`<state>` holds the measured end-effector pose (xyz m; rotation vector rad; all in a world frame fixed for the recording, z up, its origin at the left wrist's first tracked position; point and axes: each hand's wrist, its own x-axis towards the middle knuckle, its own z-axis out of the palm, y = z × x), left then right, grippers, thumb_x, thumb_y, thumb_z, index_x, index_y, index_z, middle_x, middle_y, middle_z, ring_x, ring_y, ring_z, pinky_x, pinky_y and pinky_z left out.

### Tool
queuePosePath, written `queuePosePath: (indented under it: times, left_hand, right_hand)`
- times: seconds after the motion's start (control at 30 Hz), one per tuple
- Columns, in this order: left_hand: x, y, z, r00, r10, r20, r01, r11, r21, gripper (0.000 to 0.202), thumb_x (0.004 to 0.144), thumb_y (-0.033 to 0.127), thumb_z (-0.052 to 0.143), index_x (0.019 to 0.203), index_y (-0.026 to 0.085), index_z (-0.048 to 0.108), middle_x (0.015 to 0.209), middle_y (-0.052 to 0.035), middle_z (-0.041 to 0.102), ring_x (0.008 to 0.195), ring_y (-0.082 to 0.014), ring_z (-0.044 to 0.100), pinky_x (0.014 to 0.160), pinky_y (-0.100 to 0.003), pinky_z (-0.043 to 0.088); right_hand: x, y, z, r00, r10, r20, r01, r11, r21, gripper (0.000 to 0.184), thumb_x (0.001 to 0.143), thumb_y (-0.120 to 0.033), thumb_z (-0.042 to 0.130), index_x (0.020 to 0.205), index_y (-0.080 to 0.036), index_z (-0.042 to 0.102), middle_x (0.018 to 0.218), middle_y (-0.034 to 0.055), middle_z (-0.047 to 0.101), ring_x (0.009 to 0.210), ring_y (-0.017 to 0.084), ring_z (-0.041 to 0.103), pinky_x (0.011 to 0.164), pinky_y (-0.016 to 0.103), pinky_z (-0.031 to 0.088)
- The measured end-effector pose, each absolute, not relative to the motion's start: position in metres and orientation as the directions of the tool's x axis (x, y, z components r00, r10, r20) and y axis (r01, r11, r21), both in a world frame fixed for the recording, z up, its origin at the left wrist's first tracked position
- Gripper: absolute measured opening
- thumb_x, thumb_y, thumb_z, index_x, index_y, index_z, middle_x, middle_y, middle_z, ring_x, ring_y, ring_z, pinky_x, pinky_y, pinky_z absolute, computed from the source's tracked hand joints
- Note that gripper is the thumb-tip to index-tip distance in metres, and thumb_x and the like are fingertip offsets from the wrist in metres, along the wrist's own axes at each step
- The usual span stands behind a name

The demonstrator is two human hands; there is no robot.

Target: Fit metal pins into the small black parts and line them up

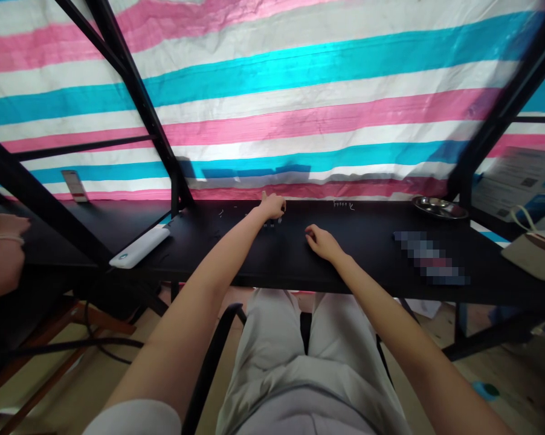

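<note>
My left hand [272, 207] reaches out over the black table, with its fingers bent down and drawn together. Its fingertips are partly hidden, so anything small between them cannot be made out. Just below it lie several small metal pieces [272, 224], too small to name. Nearer the front edge and further right, my right hand [324, 243] rests on the tabletop, its fingers curled in and no object showing in them. Beyond it, toward the back edge, a short row of small silvery pieces [342, 204] lies on the table.
On the black table [367, 266] stand a round metal dish [440, 207] at back right and a long white case [140, 248] at left. A blurred-out flat item [431, 258] lies right. Black frame posts [150, 115] flank me; another person's hand [7, 226] shows far left.
</note>
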<state>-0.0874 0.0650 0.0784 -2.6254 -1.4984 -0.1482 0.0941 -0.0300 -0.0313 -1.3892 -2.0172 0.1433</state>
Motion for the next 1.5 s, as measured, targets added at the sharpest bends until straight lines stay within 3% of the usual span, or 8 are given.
queuePosePath:
  times: [0.3, 0.67, 1.27, 1.37, 1.5]
  left_hand:
    - [-0.090, 0.069, 0.064, 0.483, 0.866, 0.134, 0.875, -0.484, -0.026, 0.020, 0.068, 0.013, 0.061, 0.085, 0.019, 0.069, 0.087, -0.0083, 0.067, 0.100, -0.0293, 0.057, 0.103, -0.062, 0.012]
    - [-0.097, 0.076, 0.058, 0.395, 0.907, 0.147, 0.890, -0.418, 0.183, 0.018, 0.070, 0.023, 0.061, 0.085, 0.021, 0.070, 0.089, -0.0047, 0.068, 0.100, -0.0274, 0.056, 0.104, -0.061, 0.007]
    - [-0.100, 0.078, 0.044, 0.429, 0.901, 0.058, 0.895, -0.433, 0.104, 0.015, 0.066, 0.026, 0.063, 0.078, 0.022, 0.069, 0.082, -0.0032, 0.069, 0.094, -0.0248, 0.059, 0.104, -0.056, 0.011]
    - [-0.100, 0.077, 0.046, 0.423, 0.905, 0.045, 0.899, -0.425, 0.103, 0.021, 0.065, 0.030, 0.066, 0.085, 0.022, 0.067, 0.089, -0.0046, 0.069, 0.098, -0.0260, 0.057, 0.104, -0.058, 0.009]
    - [-0.098, 0.067, 0.053, 0.446, 0.888, 0.112, 0.885, -0.456, 0.092, 0.045, 0.064, 0.034, 0.070, 0.106, 0.022, 0.060, 0.109, -0.0084, 0.063, 0.114, -0.0311, 0.046, 0.103, -0.062, 0.006]
  right_hand:
    - [0.095, -0.030, -0.031, -0.184, 0.869, 0.459, 0.771, 0.418, -0.481, 0.018, 0.083, -0.021, 0.046, 0.099, -0.019, 0.054, 0.077, 0.0021, 0.061, 0.066, 0.014, 0.054, 0.061, 0.024, 0.037]
    - [0.096, -0.029, -0.032, -0.185, 0.867, 0.464, 0.766, 0.423, -0.485, 0.017, 0.083, -0.021, 0.045, 0.098, -0.020, 0.054, 0.077, 0.0019, 0.062, 0.065, 0.014, 0.054, 0.061, 0.024, 0.036]
    - [0.097, -0.029, -0.031, -0.193, 0.874, 0.446, 0.772, 0.415, -0.481, 0.019, 0.083, -0.022, 0.044, 0.099, -0.019, 0.054, 0.079, 0.0025, 0.062, 0.067, 0.014, 0.055, 0.062, 0.024, 0.038]
    - [0.097, -0.029, -0.031, -0.190, 0.875, 0.446, 0.777, 0.412, -0.477, 0.020, 0.083, -0.022, 0.044, 0.100, -0.020, 0.054, 0.078, 0.0025, 0.062, 0.067, 0.014, 0.055, 0.062, 0.024, 0.038]
    - [0.096, -0.030, -0.030, -0.190, 0.878, 0.439, 0.776, 0.408, -0.481, 0.020, 0.083, -0.022, 0.045, 0.100, -0.019, 0.054, 0.079, 0.0027, 0.063, 0.067, 0.014, 0.055, 0.062, 0.024, 0.038]
